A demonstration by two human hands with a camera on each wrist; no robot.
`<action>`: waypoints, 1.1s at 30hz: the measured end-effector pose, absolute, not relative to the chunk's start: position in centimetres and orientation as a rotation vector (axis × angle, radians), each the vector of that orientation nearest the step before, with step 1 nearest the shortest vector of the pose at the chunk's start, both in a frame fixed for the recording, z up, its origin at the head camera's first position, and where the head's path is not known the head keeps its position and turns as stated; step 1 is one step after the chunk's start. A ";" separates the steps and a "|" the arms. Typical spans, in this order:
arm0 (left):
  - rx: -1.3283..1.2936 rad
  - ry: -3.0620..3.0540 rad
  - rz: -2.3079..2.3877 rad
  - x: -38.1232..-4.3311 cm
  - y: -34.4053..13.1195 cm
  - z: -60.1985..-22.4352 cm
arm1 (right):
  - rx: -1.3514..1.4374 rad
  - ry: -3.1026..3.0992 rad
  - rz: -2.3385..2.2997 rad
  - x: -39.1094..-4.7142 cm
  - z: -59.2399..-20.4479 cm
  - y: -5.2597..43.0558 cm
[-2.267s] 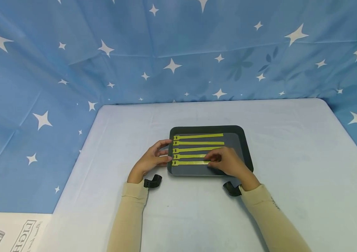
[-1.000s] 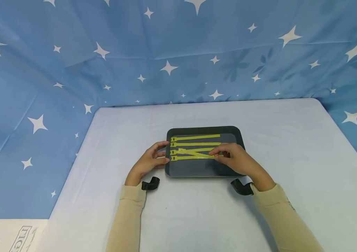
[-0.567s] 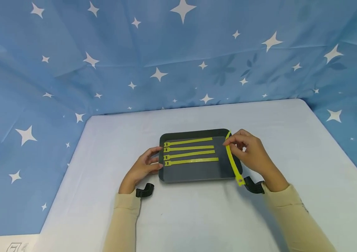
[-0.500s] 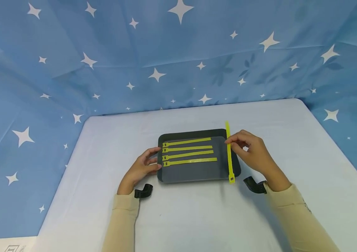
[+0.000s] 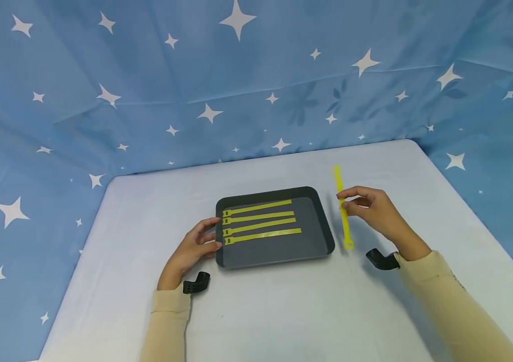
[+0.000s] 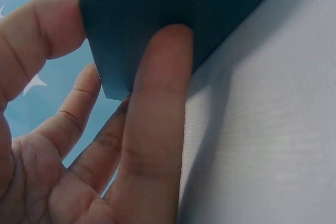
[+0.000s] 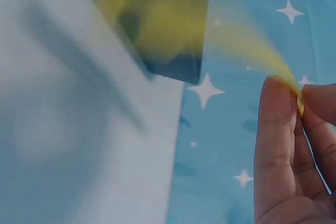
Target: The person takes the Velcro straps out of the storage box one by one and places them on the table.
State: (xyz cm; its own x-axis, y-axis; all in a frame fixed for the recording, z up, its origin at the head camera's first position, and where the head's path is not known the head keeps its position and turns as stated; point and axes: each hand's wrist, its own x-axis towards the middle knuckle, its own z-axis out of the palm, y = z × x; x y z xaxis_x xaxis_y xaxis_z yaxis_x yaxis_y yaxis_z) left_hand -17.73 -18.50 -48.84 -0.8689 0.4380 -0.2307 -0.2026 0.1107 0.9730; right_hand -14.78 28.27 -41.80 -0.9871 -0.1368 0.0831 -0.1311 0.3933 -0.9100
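My right hand (image 5: 376, 208) pinches a yellow hook-and-loop cable tie (image 5: 345, 226) between thumb and fingertips, just right of the dark grey tray (image 5: 279, 257). The tie hangs nearly lengthwise to me, its slotted head at the near end; in the right wrist view it is a blurred yellow band (image 7: 257, 51). Inside the tray, several matching yellow ties (image 5: 263, 235) lie in rows with their slotted heads to the left. At the tray's left side my left hand (image 5: 193, 251) holds the edge, its thumb (image 6: 160, 93) against the outer wall.
A white cloth (image 5: 279, 311) covers the table under the tray. Blue fabric with white stars (image 5: 147, 60) hangs behind and to the sides. Each wrist carries a black camera mount, such as the right one (image 5: 382, 259).
My right hand has lifted the nearest tie out of the tray, turned it lengthwise and carried it right, past the rim. My left hand has stayed at the tray's left edge. The head view has shifted.
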 end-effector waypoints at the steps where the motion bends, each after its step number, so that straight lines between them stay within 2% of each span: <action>1: 0.231 1.925 1.811 -17.7 -18.5 -48.9 | -0.232 2.595 -1.712 -15.0 -41.9 28.5; 18: 0.262 1.891 1.835 -17.7 -18.7 -49.0 | 0.068 2.330 -1.582 -19.2 -45.1 29.7; 33: 0.240 1.906 1.832 -17.8 -18.6 -48.9 | 0.160 2.247 -1.556 -20.3 -46.6 30.0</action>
State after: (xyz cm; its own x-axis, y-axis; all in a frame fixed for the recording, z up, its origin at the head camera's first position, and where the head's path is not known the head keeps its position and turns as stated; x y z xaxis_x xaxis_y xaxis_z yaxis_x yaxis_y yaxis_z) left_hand -17.78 -18.60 -48.94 -0.8683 0.4453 -0.2184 -0.2007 0.0874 0.9758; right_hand -20.29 30.02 -46.60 -0.9130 -0.1316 -0.3862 0.3153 0.3731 -0.8725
